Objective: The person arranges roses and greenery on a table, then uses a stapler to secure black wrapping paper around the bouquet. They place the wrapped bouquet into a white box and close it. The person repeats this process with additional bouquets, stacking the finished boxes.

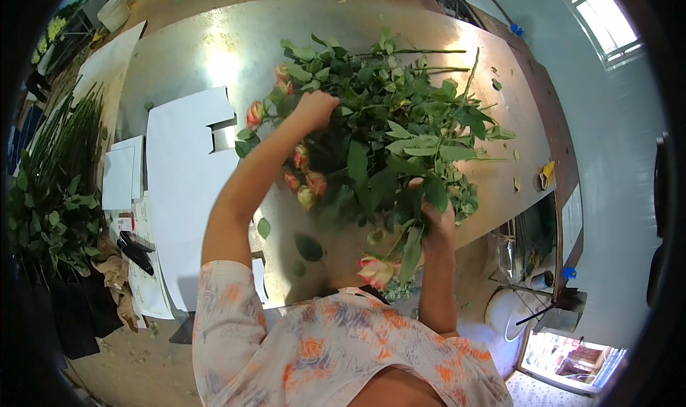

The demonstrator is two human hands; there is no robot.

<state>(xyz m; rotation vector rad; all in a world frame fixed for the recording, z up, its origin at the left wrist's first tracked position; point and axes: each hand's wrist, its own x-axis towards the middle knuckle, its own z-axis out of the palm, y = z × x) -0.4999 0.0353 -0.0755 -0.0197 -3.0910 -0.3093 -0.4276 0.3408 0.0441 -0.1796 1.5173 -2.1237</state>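
A heap of leafy rose stems lies across the metal table, with orange-red rose heads along its left side. My left hand is curled over the upper left of the heap; leaves hide its fingertips, so what it grips is unclear. Low on the right, my right hand holds a leafy rose stem, partly covered by leaves. A pink and cream rose head hangs close to my shirt, below and left of that hand. Several more blooms show between my arms.
White cardboard with a cut-out lies left of the heap. Farther left are a black stapler-like tool and a bundle of long green stems. Loose leaves dot the table. A yellow object sits at its right edge.
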